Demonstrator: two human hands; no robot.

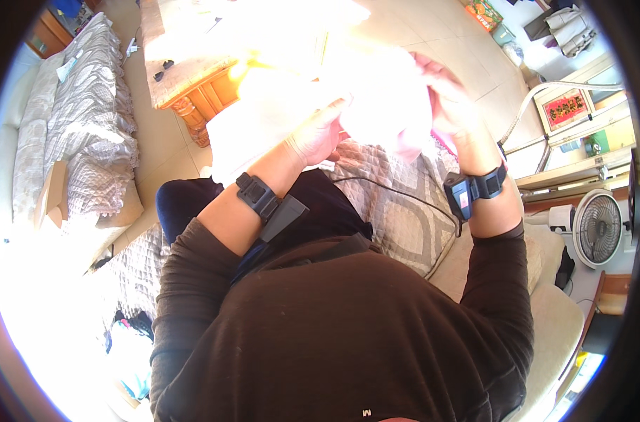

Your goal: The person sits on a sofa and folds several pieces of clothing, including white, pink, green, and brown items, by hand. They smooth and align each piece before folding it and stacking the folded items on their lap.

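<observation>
Before me, in the head view, bright glare washes out a piece of pale pink and white cloth (383,105). At its left edge is my left hand (325,129), palm turned up and fingers curled at the fabric. My right hand (444,92) is at the cloth's right side, its fingers bent over the edge. Another white cloth (262,121) lies over my knee, to the left of the first. Glare hides the fingertips and the outlines of the fabric. Each wrist bears a strapped black device.
A carved wooden table (209,84) stands ahead. To the left is a sofa with a quilted cover (88,105). A dark cable (399,198) crosses the quilted seat cover (399,221) beside me. A fan (598,228) stands at the far right, below a flexible metal arm (541,89).
</observation>
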